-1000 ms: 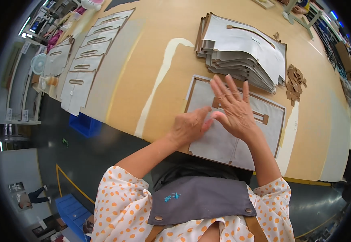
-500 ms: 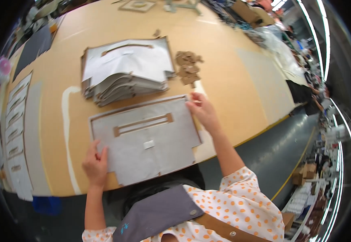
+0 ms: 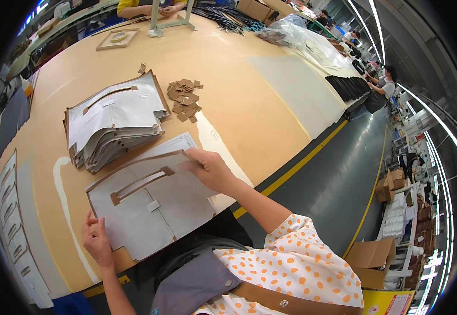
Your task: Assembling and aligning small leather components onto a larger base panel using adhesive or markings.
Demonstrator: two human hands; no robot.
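Grey panel [image 3: 128, 226], brown-edged, w/ slot, at near edge of table [image 3: 228, 89]; R hand [image 3: 212, 170] pinching its upper R corner; L hand [image 3: 98, 244], thumb & fingers parted, by its L edge, contact unclear; stack of sim. panels [image 3: 115, 115] just beyond; brown pcs [image 3: 184, 97] heaped R of stack.

- I'm seeing, from afar, a smooth, matt finish on the grey panel [image 3: 126, 223], like lining cloth.
- The stacked panels [image 3: 115, 114] are showing the same dull surface.
- The brown scraps [image 3: 184, 97] are looking matt; leather or card, I'm failing to tell.
- The tabletop [image 3: 228, 86] is looking smooth, faintly sheened.
- The clear plastic sheeting [image 3: 312, 46] is shining, crinkled.
- The floor [image 3: 317, 184] is gleaming.
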